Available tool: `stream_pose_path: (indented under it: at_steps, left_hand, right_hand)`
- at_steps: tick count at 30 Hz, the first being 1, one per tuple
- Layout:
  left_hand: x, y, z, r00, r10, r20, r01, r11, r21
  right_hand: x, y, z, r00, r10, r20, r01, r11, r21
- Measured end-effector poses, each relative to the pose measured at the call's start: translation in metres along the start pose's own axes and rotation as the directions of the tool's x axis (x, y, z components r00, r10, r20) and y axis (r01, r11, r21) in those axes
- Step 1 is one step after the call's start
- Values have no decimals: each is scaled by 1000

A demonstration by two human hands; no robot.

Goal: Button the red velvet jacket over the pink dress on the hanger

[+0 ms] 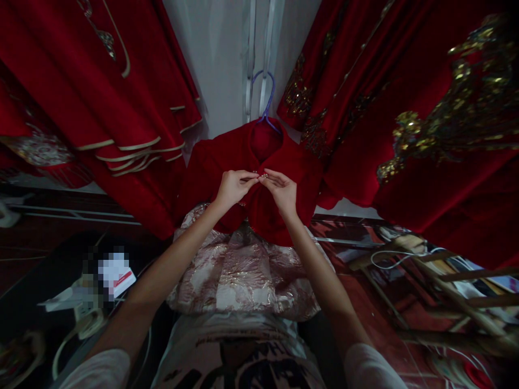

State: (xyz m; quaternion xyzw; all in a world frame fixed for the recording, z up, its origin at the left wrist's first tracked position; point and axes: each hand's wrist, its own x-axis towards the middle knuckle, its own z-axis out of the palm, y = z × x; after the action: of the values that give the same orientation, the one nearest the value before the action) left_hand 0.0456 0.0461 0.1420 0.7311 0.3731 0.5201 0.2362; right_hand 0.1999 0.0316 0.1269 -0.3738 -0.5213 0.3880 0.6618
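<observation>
A short red jacket [214, 162] hangs in front of me on a purple wire hanger [269, 97]. Its two front edges meet at the chest, where small shiny ornaments, perhaps clasps, show. My left hand [238, 185] pinches the left front edge between thumb and fingertips. Opposite it, almost touching, my right hand [280, 188] pinches the other edge beside a shiny ornament [264, 175]. Exactly how the fingertips grip the fastening is too small to tell. Below the jacket spreads a pinkish brocade fabric [239, 270] with metallic thread, over my lap.
Red garments with pale trim [133, 108] hang at left; red cloth with gold sequins [430, 135] hangs at right. Metal uprights [249, 65] hold the hanger. A dark surface with a white box [124, 283] lies lower left. A wooden rack [454, 302] stands lower right.
</observation>
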Motion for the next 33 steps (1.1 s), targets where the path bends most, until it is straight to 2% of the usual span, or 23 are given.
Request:
stream_pose_path:
  at_steps: [3, 5, 9, 12, 15, 17, 19, 22, 24, 27, 31, 33]
  left_hand:
    - [2, 3, -3, 998, 67, 21, -68, 993, 101]
    - [2, 2, -2, 998, 49, 41, -52, 996, 72]
    - [-2, -2, 7, 987, -128, 94, 144, 972, -186]
    - [-9, -6, 12, 950, -269, 161, 313, 849, -427]
    - [-16, -8, 13, 925, -304, 229, 380, 719, -582]
    - [-19, -10, 11, 920, -289, 263, 391, 671, -630]
    - [-21, -12, 9, 918, -282, 278, 396, 661, -637]
    - [-24, -15, 6, 912, -304, 275, 410, 673, -616]
    - [-26, -15, 8, 904, -320, 283, 427, 676, -600]
    - [-29, -11, 15, 907, -310, 285, 421, 707, -569]
    - [-35, -5, 22, 933, -293, 207, 359, 778, -516]
    - [-40, -8, 18, 951, -287, 115, 306, 832, -462]
  right_hand:
    - [1, 2, -1, 1000, -6, 17, 6, 1000, 1]
    - [2, 4, -1, 999, -51, 19, 51, 998, -37]
    - [0, 9, 2, 993, -119, 17, 120, 984, -134]
    - [-12, 12, 3, 981, -168, 95, 184, 962, -202]
    - [-30, 15, 0, 932, -262, 252, 337, 883, -326]
    - [-39, 16, -7, 899, -291, 328, 413, 814, -409]
    - [-41, 16, -17, 907, -240, 347, 392, 784, -482]
    - [-33, 4, -38, 953, -1, 303, 198, 760, -619]
    - [-26, -12, -54, 964, 125, 233, 79, 704, -706]
    - [-21, -41, -73, 983, 79, 164, 68, 675, -735]
    - [-29, -75, -84, 942, 102, 319, 156, 708, -689]
    - [-35, -86, -85, 929, 142, 342, 159, 681, -714]
